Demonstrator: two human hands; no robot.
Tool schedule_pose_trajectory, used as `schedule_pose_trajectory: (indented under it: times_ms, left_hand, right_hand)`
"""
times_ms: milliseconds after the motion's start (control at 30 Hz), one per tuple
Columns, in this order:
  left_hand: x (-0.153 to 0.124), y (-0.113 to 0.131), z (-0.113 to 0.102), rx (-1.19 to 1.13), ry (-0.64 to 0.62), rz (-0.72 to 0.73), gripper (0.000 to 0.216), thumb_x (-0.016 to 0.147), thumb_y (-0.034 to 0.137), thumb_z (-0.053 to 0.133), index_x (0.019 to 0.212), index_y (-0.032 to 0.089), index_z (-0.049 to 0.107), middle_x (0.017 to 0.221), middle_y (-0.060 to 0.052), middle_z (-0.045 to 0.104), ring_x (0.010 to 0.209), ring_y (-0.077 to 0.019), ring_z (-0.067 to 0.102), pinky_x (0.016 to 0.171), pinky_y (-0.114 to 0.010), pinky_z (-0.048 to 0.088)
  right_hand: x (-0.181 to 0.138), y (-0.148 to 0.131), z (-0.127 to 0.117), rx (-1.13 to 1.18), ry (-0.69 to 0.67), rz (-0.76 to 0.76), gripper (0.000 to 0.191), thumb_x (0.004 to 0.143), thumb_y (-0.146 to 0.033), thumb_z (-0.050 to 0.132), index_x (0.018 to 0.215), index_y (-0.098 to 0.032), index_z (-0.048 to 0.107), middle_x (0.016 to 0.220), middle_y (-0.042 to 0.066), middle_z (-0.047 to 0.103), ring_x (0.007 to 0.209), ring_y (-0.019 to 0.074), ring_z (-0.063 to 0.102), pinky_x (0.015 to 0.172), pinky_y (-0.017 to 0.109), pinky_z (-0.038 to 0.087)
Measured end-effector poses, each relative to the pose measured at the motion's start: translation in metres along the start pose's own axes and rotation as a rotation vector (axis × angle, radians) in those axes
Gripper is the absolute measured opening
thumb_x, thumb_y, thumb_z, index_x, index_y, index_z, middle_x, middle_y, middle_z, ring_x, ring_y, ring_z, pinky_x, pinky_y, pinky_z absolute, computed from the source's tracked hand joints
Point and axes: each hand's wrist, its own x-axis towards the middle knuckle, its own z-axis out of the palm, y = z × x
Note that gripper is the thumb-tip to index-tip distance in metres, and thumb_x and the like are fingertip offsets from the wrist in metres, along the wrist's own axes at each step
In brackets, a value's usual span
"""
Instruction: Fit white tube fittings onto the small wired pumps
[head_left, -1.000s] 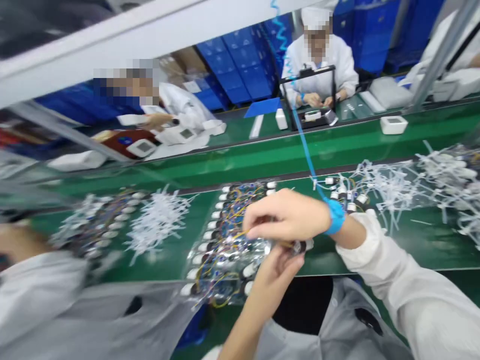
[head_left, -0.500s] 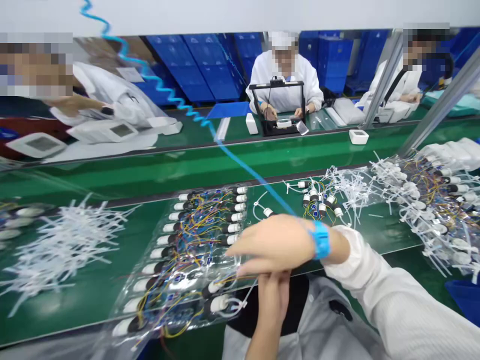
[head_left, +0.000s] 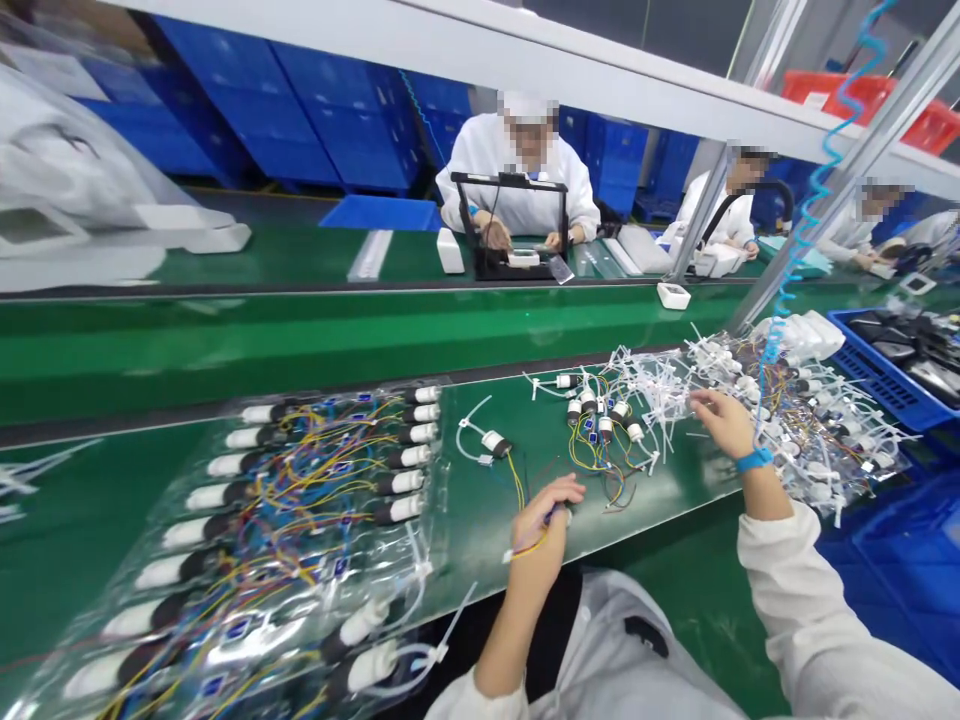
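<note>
My left hand (head_left: 546,518) is closed on a small wired part with a yellow wire (head_left: 529,546) near the bench's front edge. My right hand (head_left: 721,420), with a blue wrist strap (head_left: 754,459), reaches into a heap of white cable ties (head_left: 664,390) at the right, fingers curled on the ties. One loose wired part with a tie (head_left: 491,443) lies on the green mat (head_left: 480,510) between my hands and the bag. A clear plastic bag of wired parts (head_left: 300,530) lies at the left.
A green conveyor (head_left: 315,340) runs behind the bench. Across it several people in white coats sit at work. A blue tray (head_left: 892,375) stands at the right, next to a further heap of wired parts (head_left: 817,430). A coiled blue cord (head_left: 810,200) hangs by a metal post.
My hands have come apart. The right hand has swung from the bag over to the cable ties at the right. The left hand now holds a wired part near the bench edge.
</note>
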Motion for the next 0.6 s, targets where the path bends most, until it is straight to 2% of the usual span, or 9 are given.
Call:
schedule_pose_trajectory:
  times_ms: [100, 167, 233, 333, 433, 533, 600]
  left_hand:
    - [-0.001, -0.005, 0.004, 0.122, -0.121, 0.115, 0.022, 0.088, 0.022, 0.065, 0.088, 0.03, 0.085, 0.103, -0.006, 0.088, 0.119, -0.0363, 0.082, 0.133, -0.074, 0.035]
    - [-0.005, -0.007, 0.005, 0.184, -0.163, 0.154, 0.027, 0.089, 0.018, 0.063, 0.097, 0.031, 0.086, 0.11, -0.006, 0.088, 0.121, -0.0355, 0.082, 0.134, -0.076, 0.031]
    - [-0.009, -0.008, 0.005, 0.208, -0.15, 0.16, 0.029, 0.091, 0.017, 0.062, 0.103, 0.031, 0.085, 0.118, -0.006, 0.088, 0.125, -0.0346, 0.081, 0.134, -0.075, 0.032]
    - [-0.011, -0.008, 0.005, 0.144, -0.08, 0.118, 0.027, 0.096, 0.021, 0.062, 0.107, 0.03, 0.085, 0.123, -0.008, 0.086, 0.128, -0.033, 0.079, 0.133, -0.069, 0.039]
    - [-0.009, -0.007, 0.002, -0.025, 0.007, 0.011, 0.022, 0.102, 0.031, 0.064, 0.109, 0.026, 0.084, 0.124, -0.012, 0.085, 0.129, -0.0319, 0.078, 0.128, -0.062, 0.05]
    - [-0.006, -0.003, 0.0, -0.299, 0.151, -0.132, 0.025, 0.105, 0.045, 0.067, 0.107, 0.023, 0.079, 0.125, -0.014, 0.082, 0.128, -0.0313, 0.078, 0.121, -0.059, 0.058]
    - [-0.004, 0.0, -0.002, -0.459, 0.231, -0.183, 0.028, 0.103, 0.05, 0.071, 0.104, 0.022, 0.075, 0.122, -0.013, 0.082, 0.127, -0.0313, 0.079, 0.119, -0.06, 0.059]
  right_hand:
    - [0.014, -0.006, 0.016, 0.031, 0.049, -0.012, 0.044, 0.095, -0.038, 0.065, 0.13, -0.018, 0.08, 0.119, 0.014, 0.083, 0.086, 0.0261, 0.073, 0.088, 0.043, 0.06]
    - [0.028, -0.011, 0.025, 0.05, 0.056, -0.017, 0.039, 0.092, -0.036, 0.068, 0.123, -0.018, 0.083, 0.116, 0.014, 0.083, 0.088, 0.0264, 0.071, 0.094, 0.044, 0.058]
    - [0.039, -0.014, 0.031, 0.076, 0.049, -0.01, 0.028, 0.089, -0.035, 0.071, 0.107, -0.019, 0.085, 0.104, 0.013, 0.084, 0.087, 0.0267, 0.07, 0.094, 0.043, 0.057]
    - [0.046, -0.018, 0.031, 0.14, 0.044, 0.016, 0.021, 0.084, -0.035, 0.073, 0.092, -0.019, 0.084, 0.084, 0.009, 0.082, 0.078, 0.0254, 0.069, 0.084, 0.04, 0.056]
    - [0.044, -0.02, 0.024, 0.244, 0.057, 0.055, 0.026, 0.082, -0.04, 0.073, 0.092, -0.017, 0.083, 0.069, 0.006, 0.075, 0.063, 0.0218, 0.064, 0.069, 0.036, 0.052]
    - [0.041, -0.023, 0.015, 0.412, 0.116, 0.103, 0.03, 0.083, -0.045, 0.073, 0.096, -0.019, 0.079, 0.079, 0.008, 0.079, 0.063, 0.0193, 0.065, 0.057, 0.031, 0.047]
    - [0.039, -0.028, 0.012, 0.69, 0.197, 0.139, 0.027, 0.078, -0.041, 0.079, 0.095, -0.021, 0.076, 0.09, 0.008, 0.082, 0.066, 0.0168, 0.066, 0.052, 0.027, 0.044]
